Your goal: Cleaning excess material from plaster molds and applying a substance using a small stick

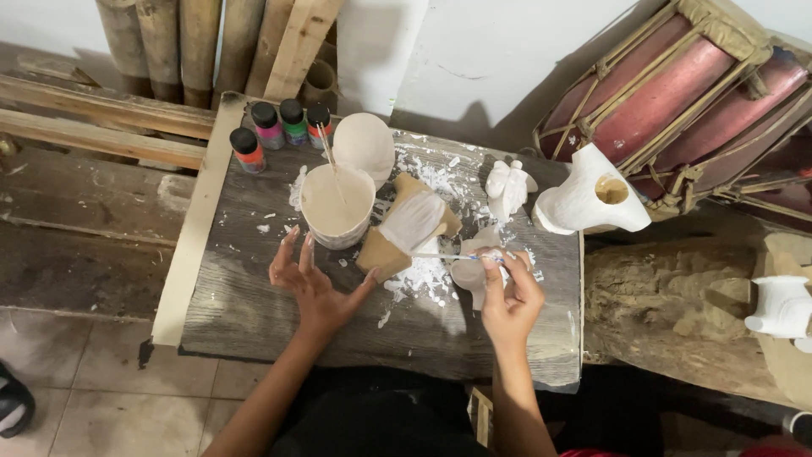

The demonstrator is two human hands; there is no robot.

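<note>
Right hand (510, 296) is pinching a thin brush (448, 256) over a small white figure (470, 272). Left hand (311, 283) is hovering with fingers spread, holding nothing, just below the paint cup (337, 206); a half-painted wooden piece (406, 227) is lying between both hands.

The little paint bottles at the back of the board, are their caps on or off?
On. All four paint bottles stand upright with black caps in place. The open one is the white cup near the left hand, with a stick in it.
</note>
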